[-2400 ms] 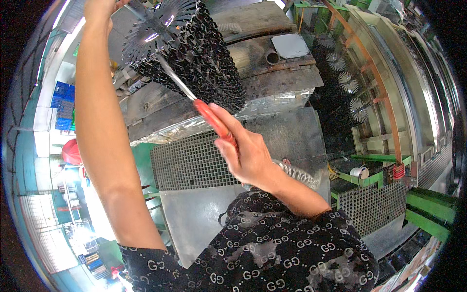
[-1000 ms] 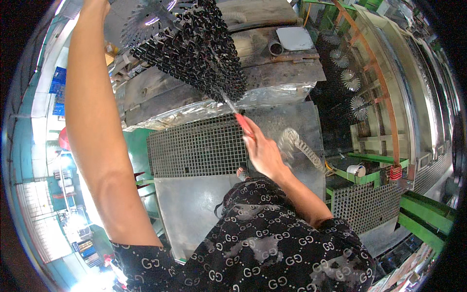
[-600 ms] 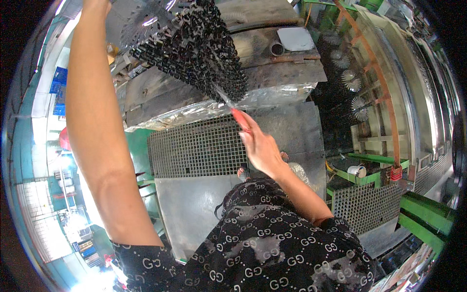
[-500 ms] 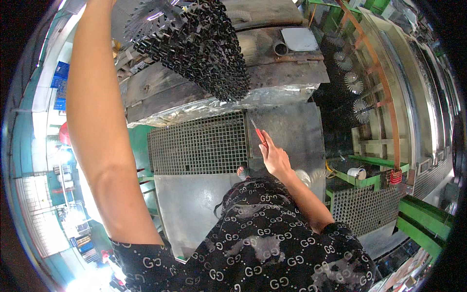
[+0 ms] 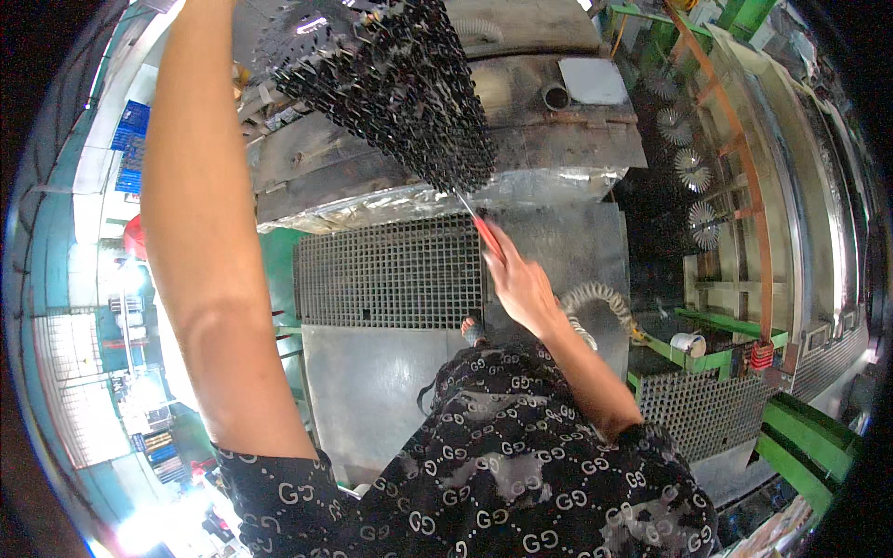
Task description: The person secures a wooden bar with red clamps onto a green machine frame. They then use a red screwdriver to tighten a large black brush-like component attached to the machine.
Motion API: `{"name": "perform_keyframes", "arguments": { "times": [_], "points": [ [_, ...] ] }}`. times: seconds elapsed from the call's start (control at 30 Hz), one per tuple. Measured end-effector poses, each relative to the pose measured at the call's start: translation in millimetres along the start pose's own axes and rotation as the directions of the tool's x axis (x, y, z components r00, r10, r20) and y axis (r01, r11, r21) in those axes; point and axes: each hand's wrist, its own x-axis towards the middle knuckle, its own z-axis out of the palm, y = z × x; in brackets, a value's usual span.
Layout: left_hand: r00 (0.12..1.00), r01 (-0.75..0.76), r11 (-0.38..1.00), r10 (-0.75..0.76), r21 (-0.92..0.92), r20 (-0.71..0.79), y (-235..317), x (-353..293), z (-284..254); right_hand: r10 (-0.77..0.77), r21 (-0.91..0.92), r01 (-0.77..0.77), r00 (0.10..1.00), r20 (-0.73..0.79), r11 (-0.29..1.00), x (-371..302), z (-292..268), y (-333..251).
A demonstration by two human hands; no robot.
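My right hand (image 5: pixel 523 286) is closed around a slim red-handled tool (image 5: pixel 487 234) with a thin metal shaft. I cannot make out its exact kind. The shaft points up and left, and its tip appears to meet the lower end of a large hanging cluster of small black parts (image 5: pixel 400 102). The cluster has a wide upper part and narrows downward. On the left my raised left forearm (image 5: pixel 200 167) runs up past the top edge of the view, so the left hand is out of sight.
Behind the cluster lies a worn bench (image 5: pixel 549 139) with a white plate (image 5: pixel 593 81) and a short pipe (image 5: pixel 556 97). Below are a floor grating (image 5: pixel 391 274) and a coiled hose (image 5: pixel 600 296). Spiky round racks (image 5: pixel 693 171) line a dark trough at right, beside green beams (image 5: pixel 809 423).
My right hand has brought the red-handled tool up and slightly left, to the lower end of the black cluster. The view has shifted slightly; my left arm stays raised.
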Motion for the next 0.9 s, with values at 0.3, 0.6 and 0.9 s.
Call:
{"name": "perform_keyframes", "arguments": {
  "times": [0.3,0.6,0.9],
  "points": [
    [0.999,-0.050,0.999,0.050,0.022,-0.002,-8.4,3.4,6.8,0.081,-0.068,-0.074,0.991,0.111,0.995,-6.7,-6.9,30.4],
    [0.983,-0.173,0.978,0.179,0.113,-0.040,1.4,-34.1,6.1,-0.450,0.289,0.496,0.868,-0.211,0.819,11.8,-75.3,-76.9],
    [0.920,0.196,0.842,0.019,-0.502,0.392,-9.0,5.9,-4.1,0.019,0.106,-0.019,1.000,-0.002,0.994,-24.9,-26.9,9.2]
  ]
}}
